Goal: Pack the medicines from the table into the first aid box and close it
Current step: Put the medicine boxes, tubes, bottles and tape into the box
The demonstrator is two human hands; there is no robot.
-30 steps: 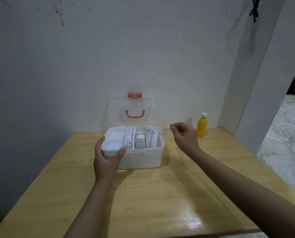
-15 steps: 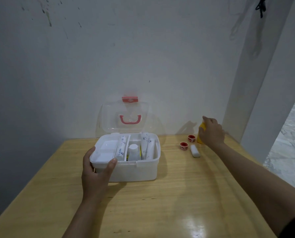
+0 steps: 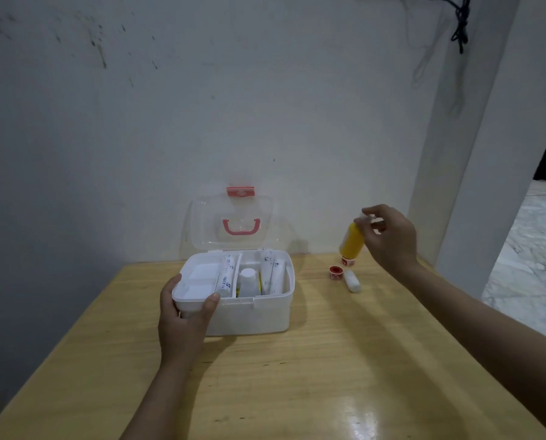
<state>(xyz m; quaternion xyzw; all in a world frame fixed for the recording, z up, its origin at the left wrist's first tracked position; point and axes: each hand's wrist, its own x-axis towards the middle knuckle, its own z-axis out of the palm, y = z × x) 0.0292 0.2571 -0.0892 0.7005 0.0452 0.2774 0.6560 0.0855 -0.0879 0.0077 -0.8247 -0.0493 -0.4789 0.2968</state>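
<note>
A white first aid box [image 3: 252, 315] stands open on the wooden table [image 3: 297, 376], its clear lid [image 3: 233, 223] with a red handle tipped back against the wall. White tubes and a small white bottle lie inside its tray. My left hand [image 3: 186, 319] grips the box's front left corner. My right hand [image 3: 389, 239] holds a yellow bottle [image 3: 351, 241] by its white cap, lifted above the table at the far right. Below it sit two red tape rolls [image 3: 335, 272] and a white roll [image 3: 352, 281].
A white wall runs right behind the table. A pillar [image 3: 474, 154] stands at the right, with tiled floor beyond the table's right edge. A dark cord [image 3: 460, 23] hangs high on the wall.
My right hand went from near the box to the yellow bottle at the far right, closed on its cap and lifted it. My left hand stayed on the box.
</note>
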